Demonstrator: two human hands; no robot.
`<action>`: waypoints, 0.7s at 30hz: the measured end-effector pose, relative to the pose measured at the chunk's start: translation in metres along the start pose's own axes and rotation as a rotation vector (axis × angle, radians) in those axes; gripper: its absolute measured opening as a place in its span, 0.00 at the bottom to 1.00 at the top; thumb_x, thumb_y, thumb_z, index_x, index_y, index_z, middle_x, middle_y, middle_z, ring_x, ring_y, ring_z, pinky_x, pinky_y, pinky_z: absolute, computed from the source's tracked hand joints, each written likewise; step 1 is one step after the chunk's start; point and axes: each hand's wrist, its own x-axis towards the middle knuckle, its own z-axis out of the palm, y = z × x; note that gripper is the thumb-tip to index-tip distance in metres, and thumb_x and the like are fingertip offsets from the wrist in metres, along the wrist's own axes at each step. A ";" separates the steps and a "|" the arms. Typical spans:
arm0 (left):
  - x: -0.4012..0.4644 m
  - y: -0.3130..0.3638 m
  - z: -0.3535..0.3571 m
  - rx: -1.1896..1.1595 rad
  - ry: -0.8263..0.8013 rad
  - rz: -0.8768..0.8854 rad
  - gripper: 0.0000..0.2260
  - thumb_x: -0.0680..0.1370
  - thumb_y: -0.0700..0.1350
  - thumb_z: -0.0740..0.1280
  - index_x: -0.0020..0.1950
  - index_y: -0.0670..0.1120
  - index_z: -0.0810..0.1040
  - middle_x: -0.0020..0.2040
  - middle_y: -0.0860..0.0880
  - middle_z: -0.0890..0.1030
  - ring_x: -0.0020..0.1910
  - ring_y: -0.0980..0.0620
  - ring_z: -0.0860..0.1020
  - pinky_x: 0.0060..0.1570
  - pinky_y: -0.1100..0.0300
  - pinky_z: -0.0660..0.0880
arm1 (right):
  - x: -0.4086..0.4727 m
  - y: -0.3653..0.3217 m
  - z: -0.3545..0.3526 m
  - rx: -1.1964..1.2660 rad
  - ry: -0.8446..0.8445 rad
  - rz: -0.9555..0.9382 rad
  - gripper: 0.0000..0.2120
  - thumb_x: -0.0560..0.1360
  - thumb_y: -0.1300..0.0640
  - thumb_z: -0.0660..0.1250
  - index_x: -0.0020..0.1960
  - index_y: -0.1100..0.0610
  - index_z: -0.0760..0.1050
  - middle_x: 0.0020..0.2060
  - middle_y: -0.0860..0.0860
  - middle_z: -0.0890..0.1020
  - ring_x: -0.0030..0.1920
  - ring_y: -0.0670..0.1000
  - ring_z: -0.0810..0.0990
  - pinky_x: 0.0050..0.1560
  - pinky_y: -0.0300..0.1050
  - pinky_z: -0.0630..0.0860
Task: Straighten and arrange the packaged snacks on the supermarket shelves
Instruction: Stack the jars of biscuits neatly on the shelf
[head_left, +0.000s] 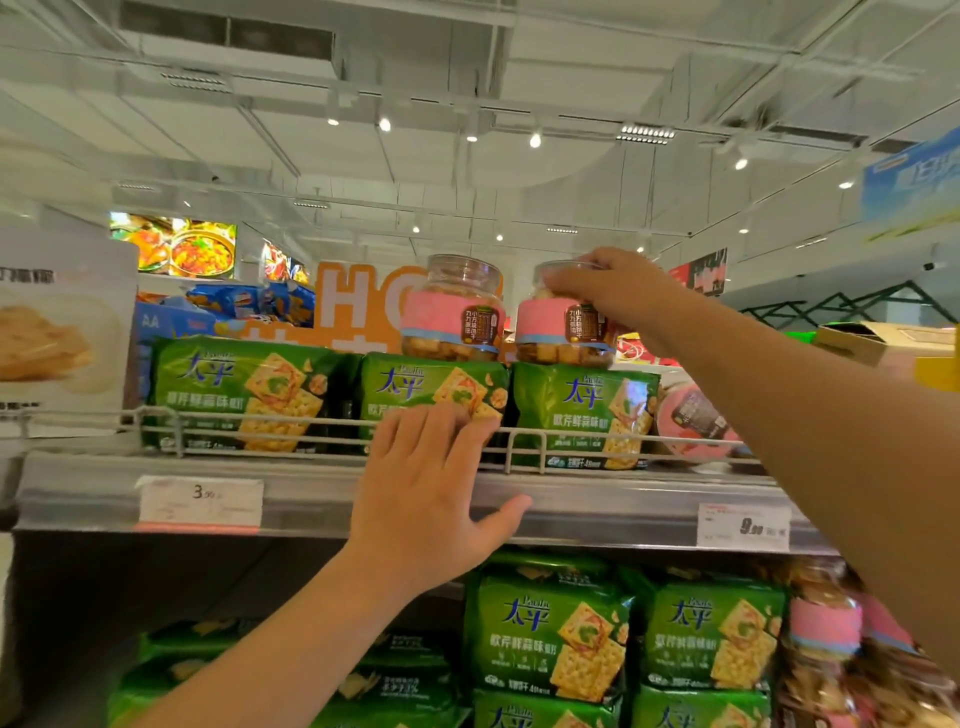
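Two bare forearms are showing in the head view, each ending in a bare hand. The left hand (423, 499) is showing no ring, no glove and no watch; its forearm is running bare all the way to the bottom edge of the view, with no sleeve or cuff appearing anywhere along it. The right hand (615, 291) is likewise wearing nothing on its fingers or wrist, and its forearm is appearing bare as far as the right edge. The fingernails on the left hand are looking short and unpainted. No clothing, strap or band is coming into view on either arm.
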 end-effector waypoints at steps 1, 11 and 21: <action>0.000 0.000 0.000 -0.004 -0.003 0.001 0.28 0.71 0.64 0.67 0.58 0.43 0.79 0.51 0.45 0.76 0.51 0.42 0.75 0.53 0.49 0.69 | -0.001 0.000 0.000 0.009 0.007 0.000 0.23 0.67 0.41 0.74 0.54 0.55 0.75 0.42 0.53 0.84 0.39 0.51 0.83 0.42 0.49 0.80; 0.085 -0.024 -0.030 -0.290 0.029 -0.097 0.19 0.72 0.54 0.66 0.61 0.48 0.74 0.56 0.46 0.71 0.56 0.47 0.69 0.56 0.56 0.62 | -0.006 -0.001 0.000 0.072 0.102 -0.044 0.20 0.67 0.46 0.76 0.53 0.54 0.76 0.46 0.51 0.82 0.40 0.49 0.84 0.36 0.41 0.80; 0.161 -0.079 0.005 -0.710 -0.435 -0.629 0.18 0.68 0.61 0.74 0.52 0.53 0.76 0.51 0.51 0.79 0.47 0.48 0.80 0.52 0.47 0.78 | -0.012 0.003 0.009 0.027 0.191 -0.069 0.13 0.68 0.43 0.74 0.46 0.45 0.73 0.41 0.47 0.81 0.37 0.46 0.84 0.39 0.44 0.82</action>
